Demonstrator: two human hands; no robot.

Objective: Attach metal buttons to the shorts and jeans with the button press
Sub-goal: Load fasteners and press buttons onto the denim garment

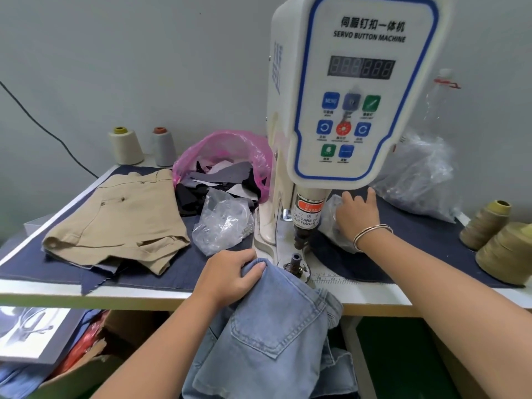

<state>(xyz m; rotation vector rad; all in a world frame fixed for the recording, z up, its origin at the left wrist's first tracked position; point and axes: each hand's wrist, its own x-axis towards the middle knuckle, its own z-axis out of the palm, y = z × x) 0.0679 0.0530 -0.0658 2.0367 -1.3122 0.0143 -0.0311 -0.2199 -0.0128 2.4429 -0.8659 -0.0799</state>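
The button press [354, 90] front panel reads "伺服钉扣一体机" above "SERVO BUTTON MACHINE". The top-left blue key [330, 100] reads "MENU"; captions under the other keys are illegible. The red warning label [309, 208] on the ram reads "WARNING", with "TAKE CARE OF YOUR FINGER" partly visible below. The base ruler [331, 279] shows "18" and "19".

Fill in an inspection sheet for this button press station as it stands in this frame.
Surface: white table under a dark denim mat.
Job's things: servo button machine; light blue jeans at its lower die; khaki shorts lying left.
Clutter: pink bag of fabric scraps, clear plastic bags, thread cones.
Hands: left hand grips the jeans' waistband; right hand reaches into a small clear bag.
Cables: black cable along the wall.
Surroundings: grey wall; cardboard box under the table.
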